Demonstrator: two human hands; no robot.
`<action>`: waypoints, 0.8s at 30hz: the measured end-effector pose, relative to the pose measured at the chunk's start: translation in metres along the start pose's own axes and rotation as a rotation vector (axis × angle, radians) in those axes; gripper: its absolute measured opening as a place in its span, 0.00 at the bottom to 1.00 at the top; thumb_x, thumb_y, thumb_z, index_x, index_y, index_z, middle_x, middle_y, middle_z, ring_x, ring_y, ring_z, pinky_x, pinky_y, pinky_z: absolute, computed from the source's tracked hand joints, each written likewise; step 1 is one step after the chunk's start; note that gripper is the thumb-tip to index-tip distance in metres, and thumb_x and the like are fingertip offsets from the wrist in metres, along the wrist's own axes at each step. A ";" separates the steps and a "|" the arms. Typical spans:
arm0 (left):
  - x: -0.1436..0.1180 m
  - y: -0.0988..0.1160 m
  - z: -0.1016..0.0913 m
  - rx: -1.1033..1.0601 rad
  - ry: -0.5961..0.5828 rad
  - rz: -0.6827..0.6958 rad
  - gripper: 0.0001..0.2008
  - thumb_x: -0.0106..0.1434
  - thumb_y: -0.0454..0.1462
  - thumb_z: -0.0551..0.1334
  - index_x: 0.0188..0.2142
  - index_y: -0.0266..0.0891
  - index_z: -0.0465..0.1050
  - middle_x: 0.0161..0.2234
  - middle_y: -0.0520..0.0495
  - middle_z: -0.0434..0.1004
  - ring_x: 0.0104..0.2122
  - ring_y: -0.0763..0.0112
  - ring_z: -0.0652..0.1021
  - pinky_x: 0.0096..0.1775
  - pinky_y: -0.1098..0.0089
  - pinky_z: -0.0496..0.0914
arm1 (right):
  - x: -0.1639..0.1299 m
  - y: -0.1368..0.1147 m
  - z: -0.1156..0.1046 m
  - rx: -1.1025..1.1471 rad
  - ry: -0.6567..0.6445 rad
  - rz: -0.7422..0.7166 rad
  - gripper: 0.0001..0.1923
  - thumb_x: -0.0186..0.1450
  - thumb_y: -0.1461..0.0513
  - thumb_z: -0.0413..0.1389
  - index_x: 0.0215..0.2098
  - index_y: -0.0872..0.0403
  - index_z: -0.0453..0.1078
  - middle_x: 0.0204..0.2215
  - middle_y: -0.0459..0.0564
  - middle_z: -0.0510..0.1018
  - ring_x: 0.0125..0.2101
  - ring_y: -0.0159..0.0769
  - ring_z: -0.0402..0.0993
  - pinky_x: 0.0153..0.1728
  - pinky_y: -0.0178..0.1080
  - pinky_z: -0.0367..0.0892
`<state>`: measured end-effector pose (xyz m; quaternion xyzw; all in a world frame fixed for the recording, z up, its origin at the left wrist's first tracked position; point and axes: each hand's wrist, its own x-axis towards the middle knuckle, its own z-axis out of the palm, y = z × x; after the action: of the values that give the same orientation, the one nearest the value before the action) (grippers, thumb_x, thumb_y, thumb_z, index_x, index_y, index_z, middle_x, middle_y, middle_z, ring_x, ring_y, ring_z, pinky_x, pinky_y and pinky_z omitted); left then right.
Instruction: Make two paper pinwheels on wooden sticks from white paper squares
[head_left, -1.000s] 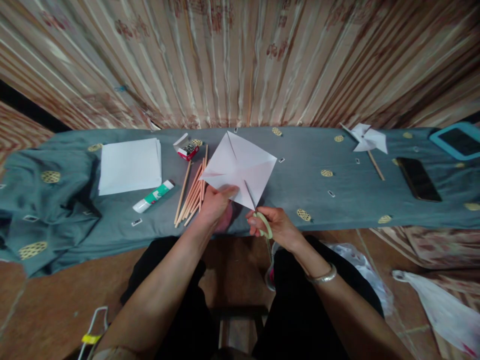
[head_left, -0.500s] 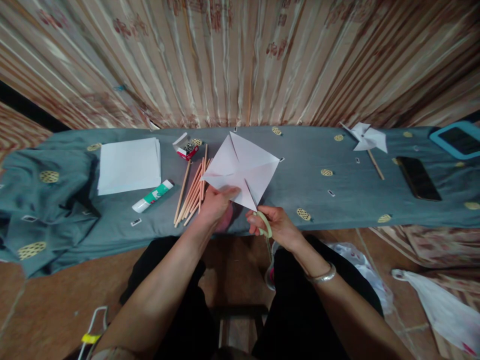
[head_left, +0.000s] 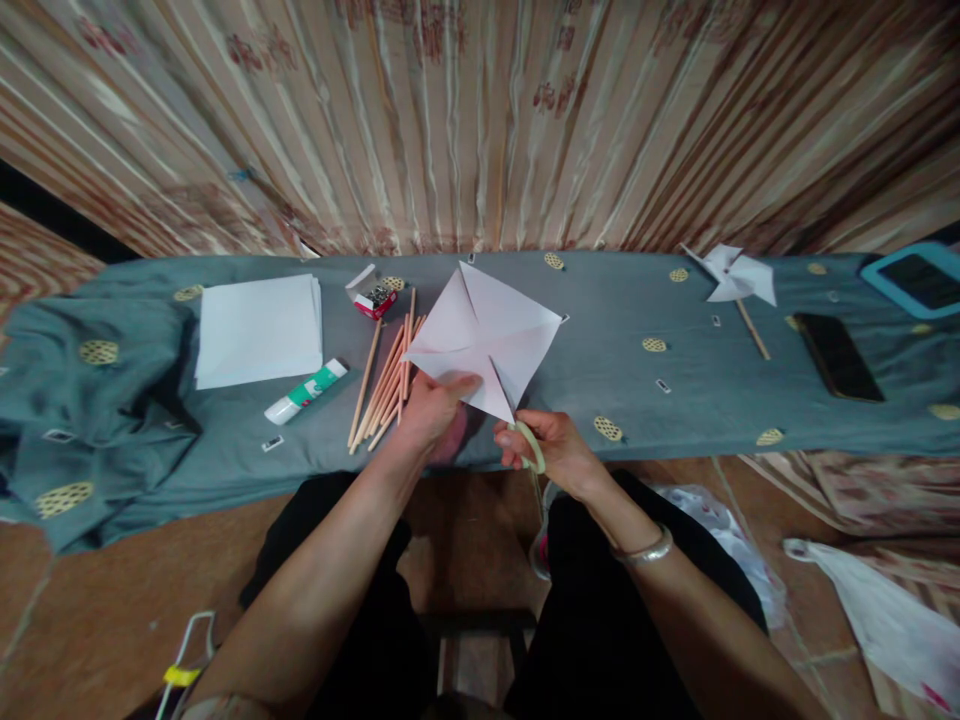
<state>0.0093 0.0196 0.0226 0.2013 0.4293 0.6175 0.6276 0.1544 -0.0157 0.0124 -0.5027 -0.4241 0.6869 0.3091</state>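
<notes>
Paper (head_left: 484, 335) was the main thing here, a white creased square held up over the near edge of the table (head_left: 600, 400), tilted so 1 corner pointed down toward the person's lap. The left hand (head_left: 431, 410) pinched its lower left edge, thumb on top and fingers closed behind. The right hand (head_left: 551, 450) was wrapped round the pale green handles of the scissors (head_left: 525, 440), right at that bottom corner. Couldn't really see the blades, so no idea how wide they sat.

Progress-wise I'd say early to middle: folds were in, and a cut seemed to run up from the near corner along the crease, but the other corners looked uncut as far as I could tell. No stick attached either.

Versus 1 second before, the blade that had been poking up into the sheet was no longer visible, and the sheet had shifted slightly right.

Around it: a bunch of wooden sticks (head_left: 386, 380), a glue stick (head_left: 306, 392), a stack of white sheets (head_left: 259, 328), a small box (head_left: 373, 298), and off to the right 1 finished pinwheel (head_left: 733, 276) plus a phone (head_left: 836, 357).
</notes>
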 end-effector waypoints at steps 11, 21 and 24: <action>-0.003 0.000 0.001 0.029 -0.040 0.012 0.22 0.34 0.28 0.69 0.34 0.36 0.76 0.25 0.52 0.78 0.27 0.70 0.76 0.37 0.68 0.68 | -0.001 0.001 -0.002 -0.025 -0.010 0.004 0.21 0.44 0.50 0.69 0.25 0.56 0.72 0.16 0.42 0.75 0.16 0.24 0.66 0.19 0.30 0.61; -0.003 -0.001 0.001 0.049 -0.035 0.021 0.22 0.36 0.28 0.68 0.35 0.36 0.76 0.25 0.53 0.77 0.29 0.68 0.76 0.39 0.66 0.69 | -0.001 -0.002 -0.001 -0.048 0.002 -0.003 0.21 0.43 0.50 0.70 0.22 0.56 0.71 0.14 0.42 0.73 0.16 0.25 0.65 0.18 0.31 0.60; -0.004 0.001 0.002 0.057 -0.024 0.028 0.22 0.36 0.28 0.67 0.35 0.36 0.76 0.25 0.52 0.77 0.29 0.68 0.76 0.40 0.65 0.69 | -0.001 -0.002 -0.001 -0.045 0.002 -0.001 0.22 0.42 0.49 0.70 0.22 0.55 0.70 0.14 0.42 0.73 0.15 0.25 0.64 0.18 0.31 0.59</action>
<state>0.0111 0.0162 0.0254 0.2324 0.4363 0.6114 0.6179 0.1561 -0.0158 0.0145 -0.5101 -0.4395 0.6766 0.2981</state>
